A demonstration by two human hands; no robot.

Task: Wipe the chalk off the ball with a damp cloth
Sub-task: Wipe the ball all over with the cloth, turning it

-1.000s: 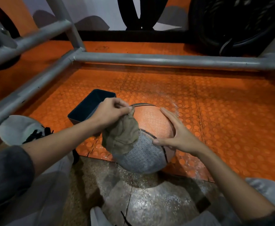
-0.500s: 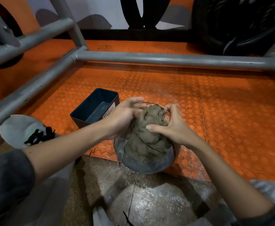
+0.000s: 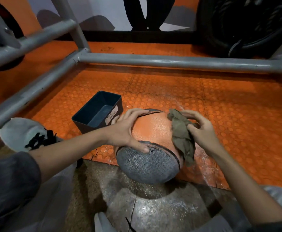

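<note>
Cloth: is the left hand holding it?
No, the right hand grips the cloth against the ball, while the left hand rests spread on the ball's top.

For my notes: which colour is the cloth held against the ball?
The cloth is a dull olive green, seen best in the head view.

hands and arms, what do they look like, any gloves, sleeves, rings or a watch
No gloves: the left hand and right hand are bare, with no rings, watch or bands showing. Both forearms are bare as well. The left sleeve is dark grey and ends near the elbow. Only a dark edge of the right sleeve shows, at the bottom corner of the view.
</note>
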